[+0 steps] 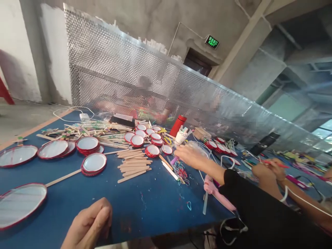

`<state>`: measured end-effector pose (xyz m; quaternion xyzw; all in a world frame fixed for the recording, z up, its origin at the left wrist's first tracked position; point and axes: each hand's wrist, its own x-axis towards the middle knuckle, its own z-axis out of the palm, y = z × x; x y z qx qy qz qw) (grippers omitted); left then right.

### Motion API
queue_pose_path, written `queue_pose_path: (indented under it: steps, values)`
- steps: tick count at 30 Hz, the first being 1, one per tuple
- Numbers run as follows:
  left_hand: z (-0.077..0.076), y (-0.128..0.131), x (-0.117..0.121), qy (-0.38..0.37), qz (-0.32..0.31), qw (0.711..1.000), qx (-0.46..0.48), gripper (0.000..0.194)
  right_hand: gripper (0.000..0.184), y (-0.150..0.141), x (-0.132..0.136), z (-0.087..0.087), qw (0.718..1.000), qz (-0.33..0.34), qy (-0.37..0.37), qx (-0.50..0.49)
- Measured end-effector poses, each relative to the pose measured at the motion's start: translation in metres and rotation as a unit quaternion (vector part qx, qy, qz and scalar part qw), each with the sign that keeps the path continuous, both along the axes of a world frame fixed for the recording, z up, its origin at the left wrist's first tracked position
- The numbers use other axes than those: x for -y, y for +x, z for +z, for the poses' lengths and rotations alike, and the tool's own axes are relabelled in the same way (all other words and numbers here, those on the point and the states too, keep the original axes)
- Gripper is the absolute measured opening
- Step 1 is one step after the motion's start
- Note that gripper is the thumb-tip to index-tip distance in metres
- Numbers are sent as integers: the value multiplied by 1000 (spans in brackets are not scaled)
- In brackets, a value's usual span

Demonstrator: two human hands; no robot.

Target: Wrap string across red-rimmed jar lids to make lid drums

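My left hand (88,224) rests at the near edge of the blue table (145,207), fingers curled into a loose fist with nothing visible in it. My right hand is out of view. Nearest to my hand lies a large red-rimmed round disc on a wooden stick (22,202). More red-rimmed discs (93,162) and loose wooden sticks (133,166) are spread further back.
A co-worker in a black sleeve (249,200) reaches a hand (190,155) to coloured rubber bands (181,173); their other hand (267,169) holds a red pen. A pink glue gun (216,193), a red flask (178,124) and a perforated metal screen (116,69) are there too.
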<state>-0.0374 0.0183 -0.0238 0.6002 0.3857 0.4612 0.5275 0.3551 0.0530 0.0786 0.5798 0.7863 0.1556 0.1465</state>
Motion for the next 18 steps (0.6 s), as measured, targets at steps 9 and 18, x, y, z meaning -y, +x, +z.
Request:
queue_pose_path:
  steps: [9, 18]
  values:
    - [13, 7, 5, 19, 37, 999, -27, 63, 27, -9, -23, -36, 990, 128, 51, -5]
    - [10, 8, 6, 47, 33, 997, -43, 65, 31, -4, -10, -61, 980, 188, 47, -36]
